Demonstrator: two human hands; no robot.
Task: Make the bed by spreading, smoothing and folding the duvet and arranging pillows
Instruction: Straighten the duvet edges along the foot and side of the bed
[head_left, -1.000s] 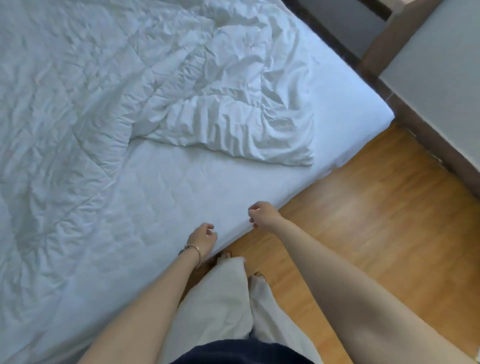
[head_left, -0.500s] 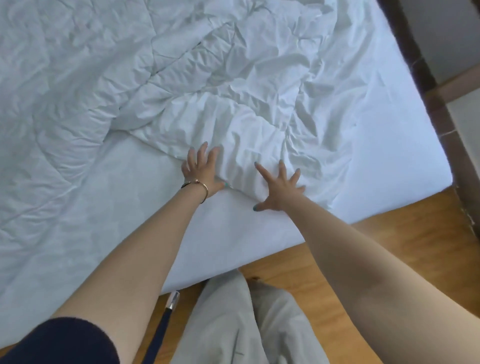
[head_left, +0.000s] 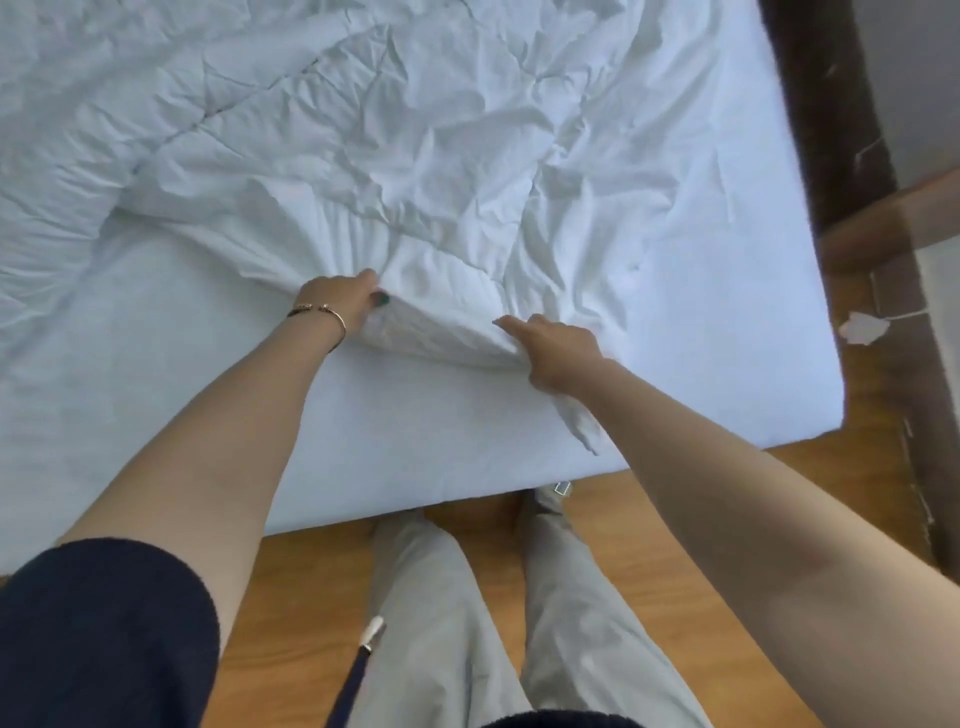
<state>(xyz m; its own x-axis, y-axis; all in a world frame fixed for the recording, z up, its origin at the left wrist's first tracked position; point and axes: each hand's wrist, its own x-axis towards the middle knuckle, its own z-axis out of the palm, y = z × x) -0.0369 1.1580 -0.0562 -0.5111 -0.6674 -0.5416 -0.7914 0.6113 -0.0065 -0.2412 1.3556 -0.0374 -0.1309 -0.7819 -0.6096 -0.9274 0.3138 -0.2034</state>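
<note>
A crumpled white duvet (head_left: 415, 135) lies bunched across the far part of the bed, leaving the white fitted sheet (head_left: 395, 441) bare near the foot. My left hand (head_left: 340, 301), with a bracelet on its wrist, grips the duvet's near edge with curled fingers. My right hand (head_left: 556, 348) grips the same edge a little to the right, and a fold of fabric hangs down from under it. The edge between both hands is lifted slightly off the sheet. No pillows are in view.
The bed's corner (head_left: 826, 415) is at the right, with wooden floor (head_left: 675, 519) beyond. A dark wooden frame (head_left: 857, 156) runs along the right side. A white plug on a cord (head_left: 862, 327) lies by the bed. My legs (head_left: 467, 623) stand at the bed's foot.
My hands went from flat with spread fingers on the duvet's edge to curled round it. The edge has been gathered and drawn a little toward me.
</note>
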